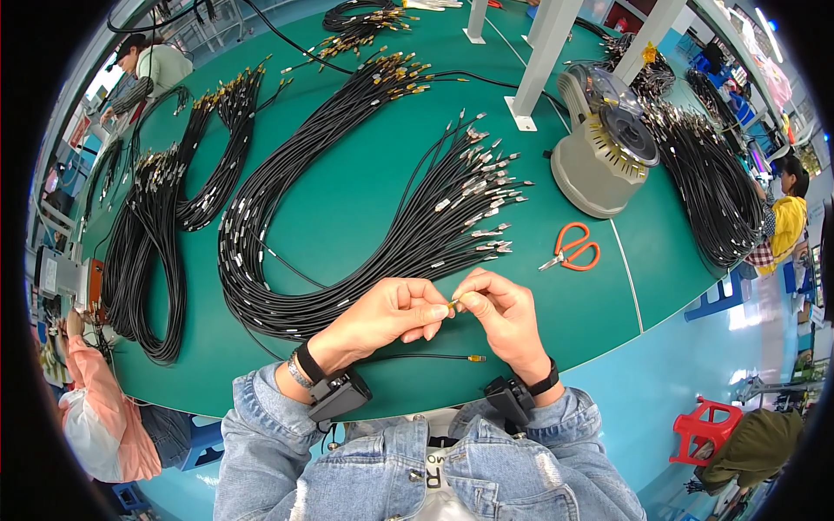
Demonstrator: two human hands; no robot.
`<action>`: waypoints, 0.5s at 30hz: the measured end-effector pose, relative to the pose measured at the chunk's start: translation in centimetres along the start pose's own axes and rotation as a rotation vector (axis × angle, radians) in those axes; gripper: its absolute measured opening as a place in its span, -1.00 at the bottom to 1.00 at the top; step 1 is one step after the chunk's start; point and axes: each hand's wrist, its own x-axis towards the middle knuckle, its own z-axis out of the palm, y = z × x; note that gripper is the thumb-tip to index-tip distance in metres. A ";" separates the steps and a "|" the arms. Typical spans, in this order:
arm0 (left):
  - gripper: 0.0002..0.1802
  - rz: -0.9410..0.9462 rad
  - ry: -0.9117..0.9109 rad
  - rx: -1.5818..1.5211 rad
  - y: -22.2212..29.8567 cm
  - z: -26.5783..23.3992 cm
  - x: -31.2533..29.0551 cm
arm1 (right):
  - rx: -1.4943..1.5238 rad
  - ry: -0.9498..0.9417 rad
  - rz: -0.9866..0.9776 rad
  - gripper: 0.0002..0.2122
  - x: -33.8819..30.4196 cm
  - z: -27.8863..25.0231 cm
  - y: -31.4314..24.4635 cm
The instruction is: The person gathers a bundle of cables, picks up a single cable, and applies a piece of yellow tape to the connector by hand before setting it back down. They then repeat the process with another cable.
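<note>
The person has on a lt. blue denim jacket (pixel 365 482) w/ a round metal button (pixel 416 476), thick seams & white worn patches (pixel 549 469). Its long sleeves (pixel 261 456) look wrinkly, w/ an L cuff (pixel 259 404) & R cuff (pixel 560 413) in the same blue. Under it is a white shirt (pixel 441 506) w/ dk. letters. There's a blk. L wrist strap (pixel 308 361), a shiny silver-col. bracelet (pixel 297 374) next to it, & a blk. R wrist strap (pixel 545 379). A chunky blk. L box (pixel 341 397) has a thin dk. cord (pixel 328 431) under it; a blk. R box (pixel 509 401) matches.
</note>
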 end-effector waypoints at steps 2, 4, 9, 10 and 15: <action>-0.85 0.000 0.028 0.032 -0.4 0.0 0.1 | 0.036 0.022 0.098 -0.91 0.0 -0.4 -0.9; -0.85 0.234 0.135 0.436 -1.6 0.4 0.4 | 0.051 0.031 0.150 -0.91 0.1 -1.6 -1.4; -0.80 0.667 0.193 1.178 -3.7 1.6 1.1 | -0.183 0.214 0.122 -0.86 0.3 -6.4 -2.7; -0.80 0.674 0.192 1.174 -3.6 1.6 1.1 | -0.282 0.247 0.139 -0.85 0.4 -7.2 -2.9; -0.77 0.630 0.431 1.252 -2.6 0.4 1.5 | -0.417 0.526 0.074 -0.83 1.3 -12.8 -4.1</action>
